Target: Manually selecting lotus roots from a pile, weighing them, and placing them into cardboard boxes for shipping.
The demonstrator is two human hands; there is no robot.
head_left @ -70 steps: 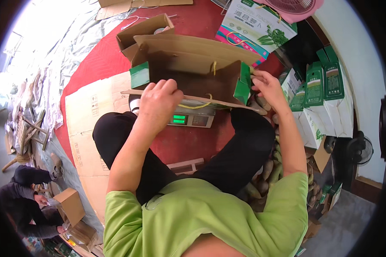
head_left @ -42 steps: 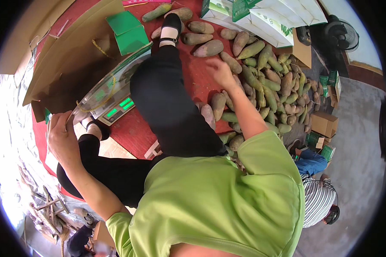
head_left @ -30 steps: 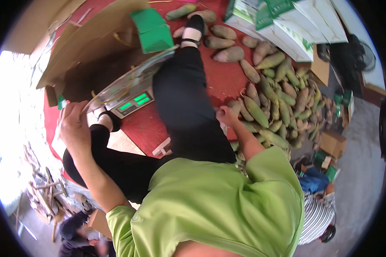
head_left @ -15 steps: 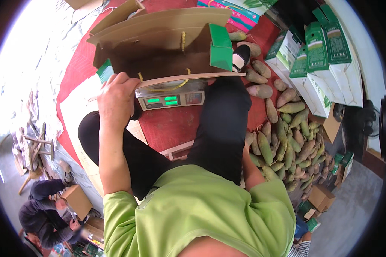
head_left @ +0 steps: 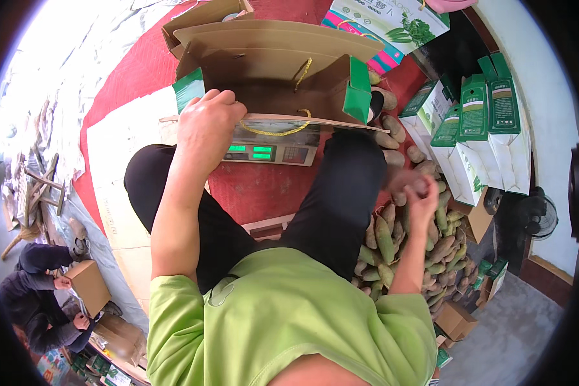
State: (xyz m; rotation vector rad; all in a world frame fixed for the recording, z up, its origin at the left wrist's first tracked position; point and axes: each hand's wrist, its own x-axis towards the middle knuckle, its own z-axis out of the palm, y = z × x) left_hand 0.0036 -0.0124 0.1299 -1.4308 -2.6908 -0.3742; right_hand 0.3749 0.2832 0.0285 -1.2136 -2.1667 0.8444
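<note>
A cardboard box (head_left: 257,83) with green end flaps and yellow rope handles stands with its top folded back on a digital scale (head_left: 296,154) with lit green displays. My left hand (head_left: 209,119) has its fingers closed over the box's near edge, by the left flap. To the right, above the heap of long green and brownish radishes (head_left: 385,239), my right hand (head_left: 423,199) is closed round a brownish radish (head_left: 402,180). That radish is blurred by motion. The box's floor is only partly seen, in shadow.
White and green cartons (head_left: 473,116) stand at the right, near a small fan (head_left: 539,215). Another cardboard box (head_left: 206,19) lies beyond mine, with a printed carton (head_left: 392,26) at the far right. At the lower left a person (head_left: 38,296) handles a box.
My right hand has come up from beside my leg, now with a radish in it. My left hand still grips the box edge; the view has shifted slightly. The other person's posture has changed.
</note>
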